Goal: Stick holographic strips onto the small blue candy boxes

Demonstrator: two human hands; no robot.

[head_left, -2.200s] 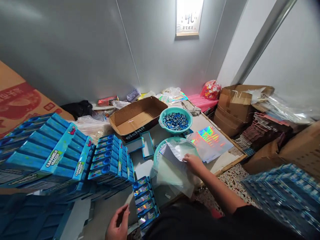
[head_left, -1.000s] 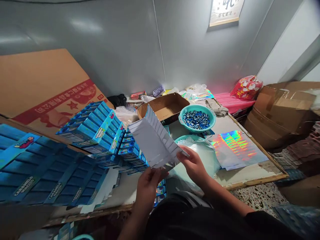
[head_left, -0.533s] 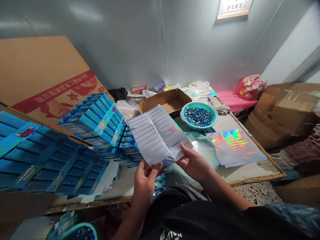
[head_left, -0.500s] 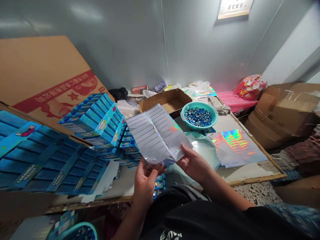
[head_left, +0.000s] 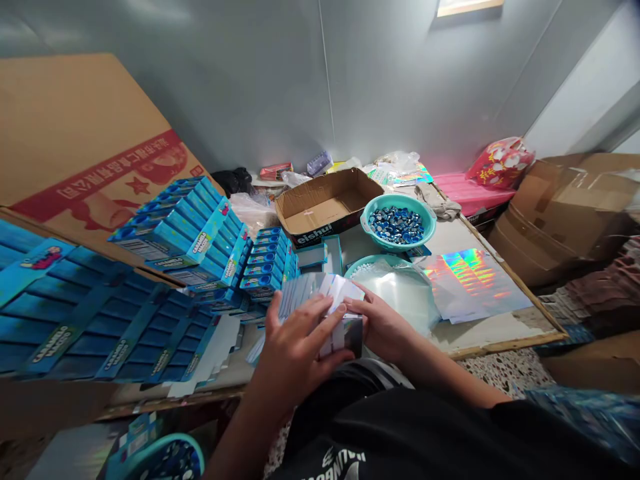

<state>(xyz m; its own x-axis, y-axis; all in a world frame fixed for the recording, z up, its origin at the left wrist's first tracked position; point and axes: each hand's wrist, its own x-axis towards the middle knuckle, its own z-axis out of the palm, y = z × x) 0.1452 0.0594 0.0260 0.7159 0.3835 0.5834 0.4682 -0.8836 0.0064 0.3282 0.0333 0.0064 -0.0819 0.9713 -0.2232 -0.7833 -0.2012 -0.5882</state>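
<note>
Close to my body, both hands hold a silvery-white sheet [head_left: 303, 288] with stripes, bent or folded over. My left hand [head_left: 295, 343] presses its fingers across the top of it, thumb at the near side. The fingers of my right hand [head_left: 380, 323] pinch its right side. A dark face shows below the right fingers; whether something lies inside the fold I cannot tell. Just beyond the hands are a blue open carton [head_left: 334, 252] and stacked small blue boxes [head_left: 267, 267].
A turquoise basin [head_left: 400, 247] holds blue and silver pieces. Clear plastic [head_left: 405, 293] covers a second basin. Shiny rainbow sheets [head_left: 485, 300] lie at right. Blue box packs [head_left: 90, 320] and a big carton [head_left: 85, 120] stand left. A shallow brown box [head_left: 310, 210] sits behind.
The striped sheet, spread flat and raised before, is now lower, nearer my body and bent over. My left hand has moved from its near edge onto its top.
</note>
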